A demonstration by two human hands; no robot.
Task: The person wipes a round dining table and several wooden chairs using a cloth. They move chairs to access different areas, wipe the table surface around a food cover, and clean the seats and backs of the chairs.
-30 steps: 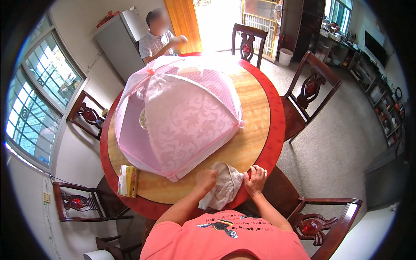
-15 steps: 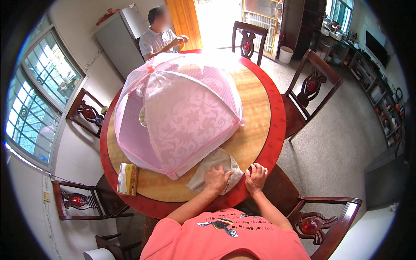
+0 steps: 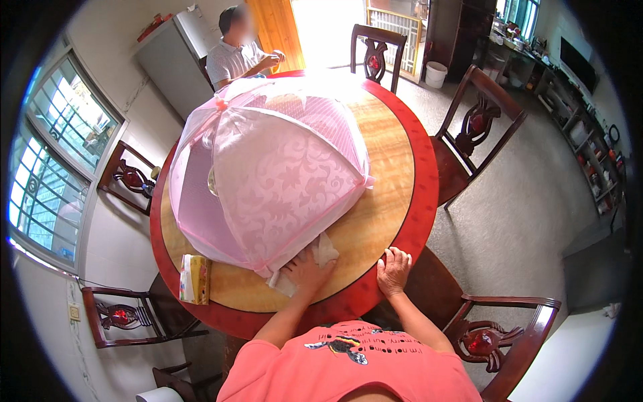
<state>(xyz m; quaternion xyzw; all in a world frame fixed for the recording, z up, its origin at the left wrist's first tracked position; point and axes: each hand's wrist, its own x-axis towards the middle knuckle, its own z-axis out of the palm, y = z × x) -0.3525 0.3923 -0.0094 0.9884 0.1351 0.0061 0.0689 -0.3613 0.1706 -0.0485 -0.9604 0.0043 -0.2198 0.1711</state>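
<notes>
My left hand [image 3: 307, 271] lies flat with fingers spread on a pale cloth [image 3: 325, 251], pressing it against the round table [image 3: 395, 181]. The fingertips and part of the cloth reach the lower edge of a pink mesh food cover [image 3: 288, 174], which hides some of them. The cover stands like a tent over much of the tabletop; what is beneath it is mostly hidden. My right hand [image 3: 394, 271] rests on the table's red rim, fingers extended and slightly bent, with nothing in it.
A tissue pack [image 3: 195, 279] stands near the table's left rim. Dark wooden chairs surround the table, one [image 3: 482, 345] close by my right arm. Across the table sits another person [image 3: 234, 57], both hands raised together. A white bucket [image 3: 436, 74] stands on the floor beyond.
My left hand has slid the cloth leftward to the food cover's edge, bunching it smaller. My right hand stays on the rim. The view has shifted slightly.
</notes>
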